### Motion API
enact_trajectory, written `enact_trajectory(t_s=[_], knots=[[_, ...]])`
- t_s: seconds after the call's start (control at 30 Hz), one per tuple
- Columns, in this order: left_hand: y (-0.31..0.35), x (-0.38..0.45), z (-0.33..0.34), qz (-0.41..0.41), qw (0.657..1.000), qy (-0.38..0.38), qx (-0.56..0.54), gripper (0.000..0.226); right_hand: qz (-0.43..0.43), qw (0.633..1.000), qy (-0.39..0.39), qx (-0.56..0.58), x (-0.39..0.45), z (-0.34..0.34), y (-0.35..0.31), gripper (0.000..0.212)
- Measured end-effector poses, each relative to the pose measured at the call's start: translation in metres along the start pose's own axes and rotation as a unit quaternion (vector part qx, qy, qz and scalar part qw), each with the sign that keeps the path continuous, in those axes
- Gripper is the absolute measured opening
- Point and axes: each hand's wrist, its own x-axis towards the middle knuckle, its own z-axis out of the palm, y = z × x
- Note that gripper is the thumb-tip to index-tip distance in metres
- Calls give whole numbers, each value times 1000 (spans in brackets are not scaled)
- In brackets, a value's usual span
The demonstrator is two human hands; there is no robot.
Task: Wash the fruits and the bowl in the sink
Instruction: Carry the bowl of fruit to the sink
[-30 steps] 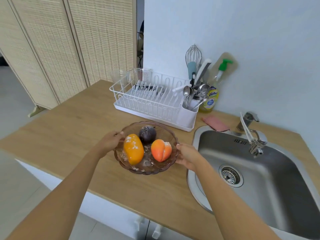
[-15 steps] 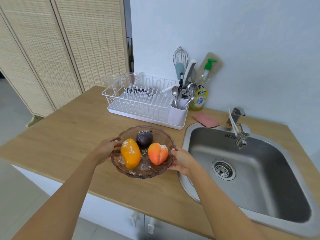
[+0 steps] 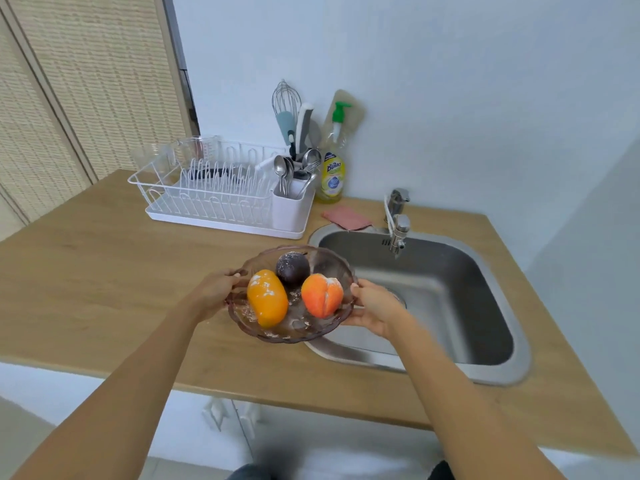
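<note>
We've got the left hand (image 3: pixel 216 294) and right hand (image 3: pixel 372 306) with fingers curled on opposite rims of the bowl (image 3: pixel 313 329), fruits (image 3: pixel 266 297) inside, held at the worktop's (image 3: pixel 104 271) edge, the sink (image 3: pixel 450 292) lying just rightward, nearer the right hand.

A white dish rack (image 3: pixel 211 199) is sitting at the far side of the wooden desk (image 3: pixel 86 278), its cutlery holder (image 3: pixel 291 207) carrying spoons and a whisk (image 3: pixel 286 100). A yellow dish soap bottle (image 3: pixel 333 174) is standing just right of it, and a pink cloth (image 3: pixel 346 218) is lying near that.
</note>
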Motion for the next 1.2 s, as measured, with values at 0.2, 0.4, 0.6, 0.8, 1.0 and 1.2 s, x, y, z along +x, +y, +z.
enact_trajectory(t_s=[0.2, 0.4, 0.6, 0.8, 1.0, 1.2], knots=[[16, -1, 49, 3, 999, -41, 8, 22, -7, 999, 43, -5, -7, -47, 0, 31], [25, 5, 89, -9, 997, -64, 32, 27, -5, 998, 69, -1, -9, -84, -1, 28], [28, 18, 125, 1, 992, -83, 101, 29, 11, 995, 96, 11, 0, -118, 7, 26], [28, 34, 166, 17, 978, -74, 194, 28, 43, 991, 125, 28, 14, -149, 16, 34], [14, 54, 204, -1, 983, -91, 157, 21, 64, 986, 153, 20, 33, -180, 26, 39], [-3, 69, 223, -33, 984, -120, 125, 14, 85, 982, 167, 18, 52, -200, 37, 38]])
